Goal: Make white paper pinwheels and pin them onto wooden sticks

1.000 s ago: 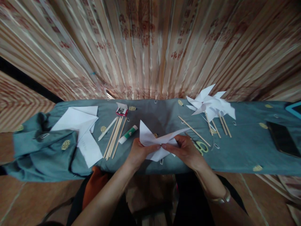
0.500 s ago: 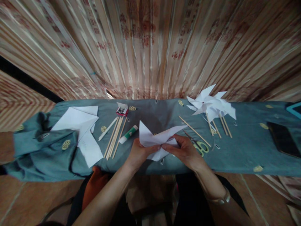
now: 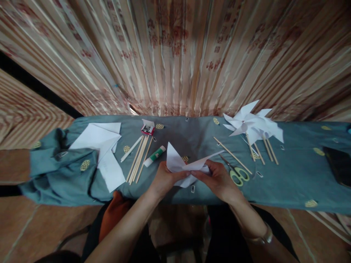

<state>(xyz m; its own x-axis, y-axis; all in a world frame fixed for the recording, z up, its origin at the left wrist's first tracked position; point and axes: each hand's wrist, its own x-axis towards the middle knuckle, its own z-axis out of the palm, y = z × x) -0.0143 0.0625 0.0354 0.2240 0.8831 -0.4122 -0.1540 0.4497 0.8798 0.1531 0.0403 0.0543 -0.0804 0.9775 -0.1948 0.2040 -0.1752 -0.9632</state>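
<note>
Curtain: striped, flower-printed folds are hanging behind the desk.
Desk: the cloth-covered desk is stretching across in front of you.
Loose sheets: white sheets are lying overlapped at your left, beside the bunched cloth.
Pinwheels: white pinwheels are overlapping at the far right, their sticks pointing toward you.
Folded paper: this white piece is sitting between your hands, over the middle of the near edge, two points rising.
Left hand: your grip is clamping the paper's left side, thumb on top.
Right hand: your grip is clamping its right side, the thumb tips almost meeting at the middle.
Wooden sticks: a bundle is lying left of the glue stick.
Phone: it is lying at the right edge of view.
Scissors: the green-handled pair is resting just beyond your right hand, near a lone stick.
Pin box: the small red box is standing open behind the bundle, showing metallic pieces.
</note>
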